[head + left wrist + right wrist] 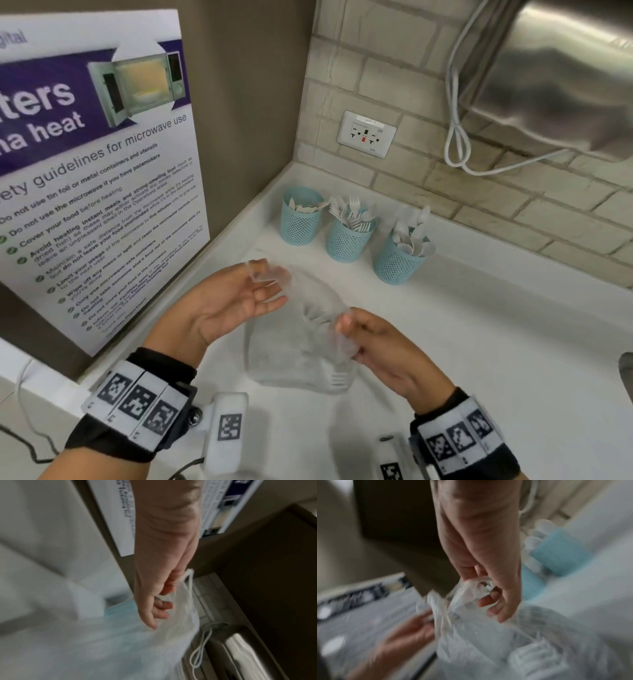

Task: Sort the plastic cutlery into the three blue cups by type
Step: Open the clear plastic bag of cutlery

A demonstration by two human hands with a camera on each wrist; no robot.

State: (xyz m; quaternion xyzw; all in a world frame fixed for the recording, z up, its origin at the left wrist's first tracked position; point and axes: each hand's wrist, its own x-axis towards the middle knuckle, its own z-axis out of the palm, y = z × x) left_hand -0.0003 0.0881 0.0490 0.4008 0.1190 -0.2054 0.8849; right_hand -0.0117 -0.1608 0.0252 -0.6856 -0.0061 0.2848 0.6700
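Three blue mesh cups stand in a row at the back of the white counter. The left cup (300,221) holds flat white pieces, the middle cup (348,238) forks, the right cup (398,259) spoons. In front of them hangs a translucent plastic bag (301,342), held between both hands. My left hand (255,291) pinches one bag handle (187,580), palm up. My right hand (359,337) grips the bunched top of the bag (476,588). Something white with slots shows faintly through the bag's lower corner (337,378). Both wrist views are blurred.
A microwave safety poster (102,171) leans on the left wall. A wall socket (366,133) sits on the tiled back wall. A steel appliance (555,75) with a looped white cord (455,144) hangs at upper right. White counter (496,342) stretches to the right.
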